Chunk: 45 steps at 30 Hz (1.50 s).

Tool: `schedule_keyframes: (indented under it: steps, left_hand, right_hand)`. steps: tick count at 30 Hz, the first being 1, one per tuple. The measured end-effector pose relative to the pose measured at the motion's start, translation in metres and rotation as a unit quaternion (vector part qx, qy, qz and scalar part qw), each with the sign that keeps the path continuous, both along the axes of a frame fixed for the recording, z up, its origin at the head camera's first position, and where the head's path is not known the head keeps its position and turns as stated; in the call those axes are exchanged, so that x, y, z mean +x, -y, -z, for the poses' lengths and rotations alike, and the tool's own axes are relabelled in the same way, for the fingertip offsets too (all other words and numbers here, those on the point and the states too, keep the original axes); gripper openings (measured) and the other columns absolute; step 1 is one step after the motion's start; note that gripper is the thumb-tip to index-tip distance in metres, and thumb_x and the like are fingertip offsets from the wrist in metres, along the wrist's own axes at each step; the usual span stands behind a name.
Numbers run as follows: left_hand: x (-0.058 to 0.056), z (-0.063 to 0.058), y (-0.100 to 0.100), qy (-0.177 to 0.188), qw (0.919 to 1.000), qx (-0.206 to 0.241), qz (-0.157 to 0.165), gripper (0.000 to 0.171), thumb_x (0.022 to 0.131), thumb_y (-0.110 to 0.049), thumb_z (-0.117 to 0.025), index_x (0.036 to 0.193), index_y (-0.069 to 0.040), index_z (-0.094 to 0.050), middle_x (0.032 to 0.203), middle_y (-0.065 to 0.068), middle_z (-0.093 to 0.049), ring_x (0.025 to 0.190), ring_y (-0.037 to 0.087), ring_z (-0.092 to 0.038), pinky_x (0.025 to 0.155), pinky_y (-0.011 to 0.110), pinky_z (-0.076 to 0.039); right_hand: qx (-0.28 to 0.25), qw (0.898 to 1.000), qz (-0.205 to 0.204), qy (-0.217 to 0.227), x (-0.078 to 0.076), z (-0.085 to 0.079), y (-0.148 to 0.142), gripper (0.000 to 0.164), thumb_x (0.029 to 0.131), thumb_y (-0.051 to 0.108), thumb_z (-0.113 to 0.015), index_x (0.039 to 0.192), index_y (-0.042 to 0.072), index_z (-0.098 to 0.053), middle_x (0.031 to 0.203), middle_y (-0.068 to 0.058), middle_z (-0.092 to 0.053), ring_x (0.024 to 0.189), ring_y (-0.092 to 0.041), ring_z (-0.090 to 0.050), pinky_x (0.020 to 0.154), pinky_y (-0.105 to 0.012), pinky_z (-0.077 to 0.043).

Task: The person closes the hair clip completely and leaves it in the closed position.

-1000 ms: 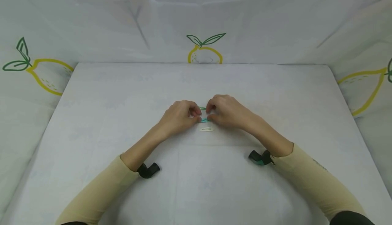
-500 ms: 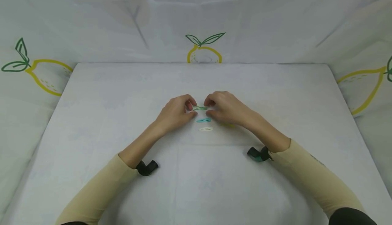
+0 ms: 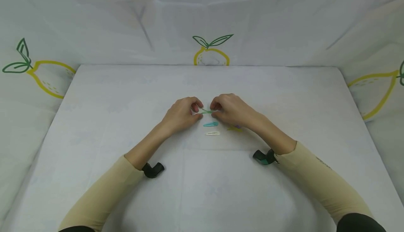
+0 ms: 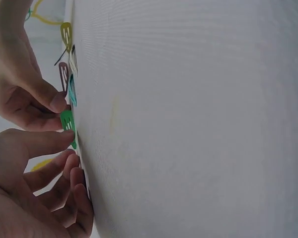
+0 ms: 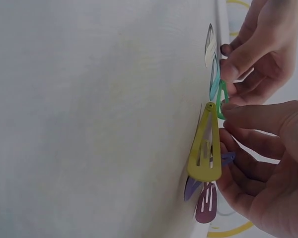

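Note:
A green snap hair clip [image 3: 206, 111] lies between my two hands, its left end splayed into two prongs in the head view. My right hand [image 3: 235, 111] pinches its right end between thumb and fingers. On the other side, my left hand [image 3: 182, 116] has thumb and fingertips at the splayed prongs; its thumb meets the green clip [image 4: 67, 120] in the left wrist view. Nearer the body lie a teal hair clip [image 3: 210, 124] and a cream hair clip [image 3: 213, 133], side by side. Below the right palm show a yellow hair clip [image 5: 205, 148] and a purple hair clip [image 5: 227, 158].
A maroon hair clip [image 5: 206, 203] lies beyond the yellow one in the right wrist view. The white-covered table [image 3: 202, 190] meets a white cloth wall [image 3: 268, 32] printed with lemons at its back. Black wrist mounts [image 3: 153, 170] sit under the forearms.
Both hands have shifted a little away from the body, off the teal clip. The green clip's left end has spread into two prongs. Yellow and purple clips have come into view under the right hand.

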<state>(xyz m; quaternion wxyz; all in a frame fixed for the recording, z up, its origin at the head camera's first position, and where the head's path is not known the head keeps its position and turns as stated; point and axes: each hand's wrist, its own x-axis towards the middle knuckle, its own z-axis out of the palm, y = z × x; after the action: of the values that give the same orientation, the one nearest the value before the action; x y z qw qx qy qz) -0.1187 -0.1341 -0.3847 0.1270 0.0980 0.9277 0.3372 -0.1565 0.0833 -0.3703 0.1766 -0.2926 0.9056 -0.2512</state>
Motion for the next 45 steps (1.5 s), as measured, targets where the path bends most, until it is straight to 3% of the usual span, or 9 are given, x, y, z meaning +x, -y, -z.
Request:
schedule_keyframes:
  steps: [23, 32, 40, 45]
  left_hand:
    - [0.0016, -0.0003, -0.0001, -0.003, 1.0, 0.004, -0.002, 0.016, 0.097, -0.011, -0.078, 0.113, -0.01, -0.077, 0.103, 0.006, -0.074, 0.086, 0.02, -0.063, 0.075, 0.03, -0.048]
    - [0.0014, 0.0015, 0.0026, -0.013, 0.9996, 0.026, 0.003, 0.014, 0.098, -0.01, -0.077, 0.112, -0.008, -0.077, 0.104, 0.006, -0.077, 0.089, 0.021, -0.068, 0.08, 0.033, -0.053]
    - [0.0013, -0.0003, 0.0041, -0.056, 0.9965, 0.062, -0.009, 0.009, 0.098, -0.007, -0.075, 0.106, -0.008, -0.076, 0.104, 0.005, -0.079, 0.09, 0.021, -0.07, 0.085, 0.035, -0.056]
    - [0.0035, -0.0054, 0.0038, -0.087, 0.9918, 0.092, -0.019, 0.006, 0.098, -0.008, -0.076, 0.104, -0.009, -0.076, 0.106, 0.005, -0.079, 0.089, 0.022, -0.073, 0.083, 0.035, -0.058]
  right_hand:
    - [-0.009, 1.0, -0.006, -0.009, 0.0001, 0.0021, 0.0014, 0.013, 0.098, 0.003, -0.071, 0.106, 0.002, -0.081, 0.106, -0.011, -0.08, 0.105, -0.028, -0.073, 0.099, -0.046, -0.058]
    - [-0.021, 0.999, -0.007, -0.029, 0.0022, 0.0005, 0.002, 0.014, 0.098, 0.002, -0.07, 0.107, 0.001, -0.08, 0.107, -0.012, -0.08, 0.107, -0.029, -0.074, 0.1, -0.046, -0.059]
    - [-0.045, 0.998, 0.014, -0.048, 0.0036, -0.0046, 0.0007, 0.01, 0.1, 0.004, -0.071, 0.105, 0.003, -0.079, 0.106, -0.012, -0.08, 0.104, -0.029, -0.075, 0.095, -0.046, -0.06]
    - [-0.09, 0.993, 0.029, -0.077, 0.0035, -0.0066, -0.0016, 0.008, 0.101, 0.003, -0.071, 0.105, 0.002, -0.078, 0.105, -0.011, -0.081, 0.098, -0.028, -0.077, 0.089, -0.044, -0.062]
